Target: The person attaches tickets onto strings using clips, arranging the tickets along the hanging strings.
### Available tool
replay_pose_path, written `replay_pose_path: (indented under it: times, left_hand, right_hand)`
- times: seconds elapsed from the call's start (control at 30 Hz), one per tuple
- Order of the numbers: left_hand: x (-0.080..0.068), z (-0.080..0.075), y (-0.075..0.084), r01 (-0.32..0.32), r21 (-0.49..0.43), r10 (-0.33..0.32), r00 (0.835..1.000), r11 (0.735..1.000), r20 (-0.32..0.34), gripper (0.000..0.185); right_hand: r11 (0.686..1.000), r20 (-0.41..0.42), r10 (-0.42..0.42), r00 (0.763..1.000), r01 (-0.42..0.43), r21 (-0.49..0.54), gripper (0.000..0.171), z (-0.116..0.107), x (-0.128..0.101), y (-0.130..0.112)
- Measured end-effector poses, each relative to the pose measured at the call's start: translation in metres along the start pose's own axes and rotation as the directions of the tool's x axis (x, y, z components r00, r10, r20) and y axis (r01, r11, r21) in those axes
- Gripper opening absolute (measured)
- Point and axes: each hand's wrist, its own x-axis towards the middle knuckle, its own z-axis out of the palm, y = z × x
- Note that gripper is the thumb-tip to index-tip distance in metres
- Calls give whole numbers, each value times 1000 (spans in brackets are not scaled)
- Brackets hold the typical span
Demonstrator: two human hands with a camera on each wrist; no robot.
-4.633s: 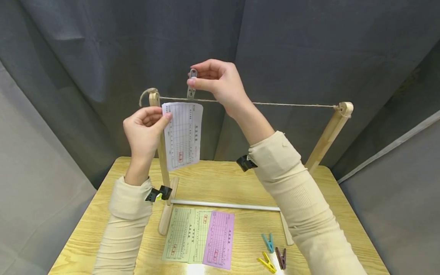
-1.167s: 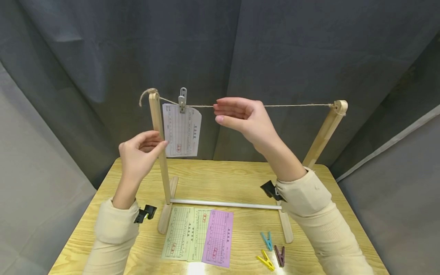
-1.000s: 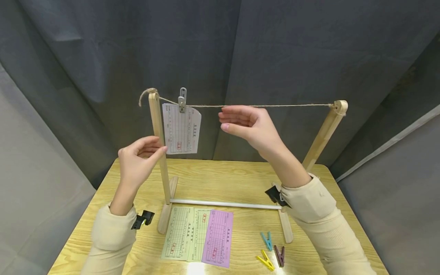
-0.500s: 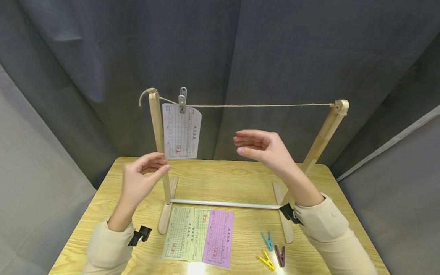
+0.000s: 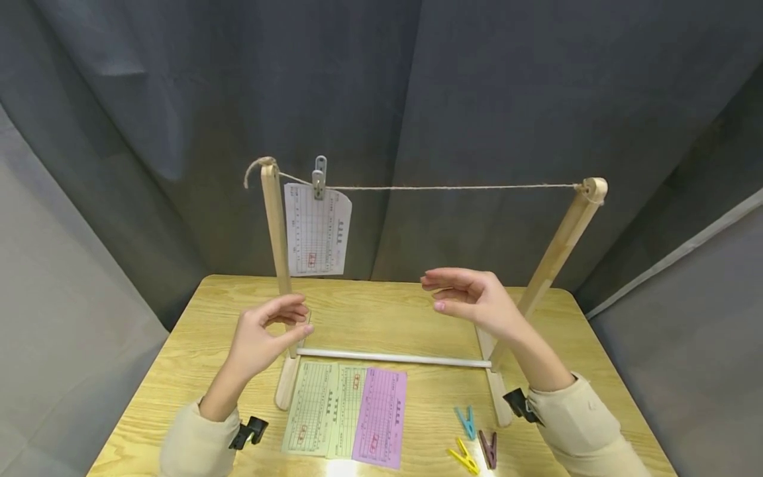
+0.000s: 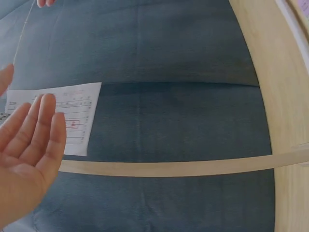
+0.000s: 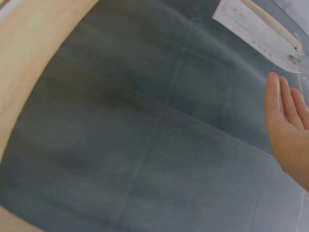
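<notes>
A white printed slip [image 5: 318, 232] hangs from the string [image 5: 447, 188] near its left end, held there by a grey clothespin [image 5: 319, 179]. My left hand [image 5: 262, 338], fingers relaxed and holding nothing, is in front of the left wooden post, below the slip. My right hand [image 5: 477, 301] is also without anything in its grasp, below the string and left of the right post. In the left wrist view the white slip [image 6: 77, 121] shows partly behind my fingers. The right wrist view has the slip [image 7: 256, 34] at its upper right, beyond my fingertips.
Two greenish slips [image 5: 310, 404] and a purple slip [image 5: 380, 417] lie overlapping on the wooden table [image 5: 149, 411]. Blue [image 5: 465, 422], yellow [image 5: 463, 457] and dark purple [image 5: 487, 449] clothespins lie to their right. Two wooden posts [image 5: 554, 258] carry the string; a white bar [image 5: 393, 358] joins their feet.
Earlier my left hand held the white slip and my right hand pinched the grey clothespin at the string. Now the slip hangs clipped, and both hands have let go and moved down.
</notes>
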Motion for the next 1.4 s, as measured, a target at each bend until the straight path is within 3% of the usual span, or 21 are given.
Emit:
replay_pose_path:
  times: [0.17,0.33,0.57,0.87,1.0,1.17,1.4]
  left_hand:
    - [-6,6,-3,0,8,-1,991,1000,137,50]
    - [-10,12,-22,34,1,-34,977,999,210,58]
    - [-17,19,-39,52,-40,-41,970,998,239,65]
    - [-27,35,-51,135,-105,-104,960,985,259,77]
    - [-30,42,-53,158,-88,-129,953,983,274,75]
    - [-33,46,-42,176,-83,-145,945,981,293,71]
    - [-36,56,-48,265,-112,-213,915,958,343,71]
  right_hand:
    - [1000,7,-18,1000,18,-11,38,-3,-13,17]
    - [1000,-7,-15,1000,15,-6,38,-6,-21,32]
    - [999,-24,41,999,-42,-22,40,-9,-34,51]
    - [994,-49,106,993,-107,-19,42,-8,-54,76]
    - [992,-75,124,989,-126,-22,42,-7,-64,88]
    - [987,-103,156,982,-159,-28,40,-8,-77,100]
    - [979,-144,203,969,-204,5,42,-9,-95,116]
